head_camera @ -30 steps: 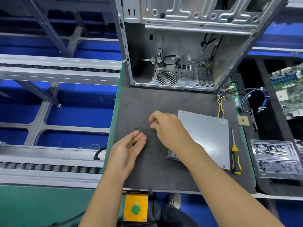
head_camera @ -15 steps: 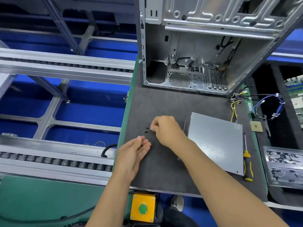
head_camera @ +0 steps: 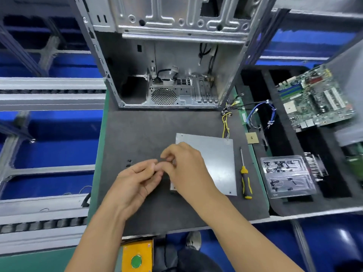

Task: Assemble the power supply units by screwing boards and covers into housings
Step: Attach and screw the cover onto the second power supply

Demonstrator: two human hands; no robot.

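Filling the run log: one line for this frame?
left hand fingertips meeting right hand | screws on mat | screwdriver untouched

Bright, even light; blurred, warped edges.

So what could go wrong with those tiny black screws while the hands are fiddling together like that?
1. The left hand and right hand meet fingertip to fingertip over the dark mat; a dropped screw might be hard to spot on it.
2. The loose screws lie near the mat's left edge, so a nudge could roll them off.
3. The screwdriver lies close to the right forearm; a careless move might knock it.
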